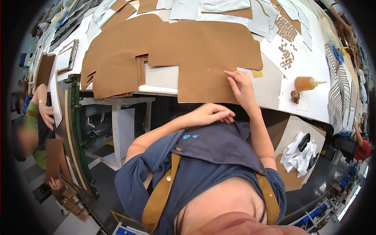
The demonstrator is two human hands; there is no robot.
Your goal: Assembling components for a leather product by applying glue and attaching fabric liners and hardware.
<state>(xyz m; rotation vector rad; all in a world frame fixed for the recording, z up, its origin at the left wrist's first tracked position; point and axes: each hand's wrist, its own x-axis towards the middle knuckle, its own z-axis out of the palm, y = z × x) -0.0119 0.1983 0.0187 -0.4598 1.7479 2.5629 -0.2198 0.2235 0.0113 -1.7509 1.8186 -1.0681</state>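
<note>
A large flat brown leather-like panel [203, 47] lies in front of me, its near end hanging a little past the table edge. My right hand [241, 84] rests on the panel's right part, fingers mostly stretched out, the thumb apart from them. Nothing shows in it. My left hand [213, 113] is held just off the panel's near edge, close to my dark apron [223, 145]. Its fingers are curled together; whether they hold anything small is hidden. More brown panels [121, 51] lie stacked to the left, partly under the large one.
On the right are many small brown discs [288, 31] on white paper, an amber squeeze bottle [305, 83], a small brown lump [295, 97] and striped cloth [335, 86]. Pale sheets [225, 5] cover the far side. At left, another person's hand [47, 113] is near a green metal frame [74, 129].
</note>
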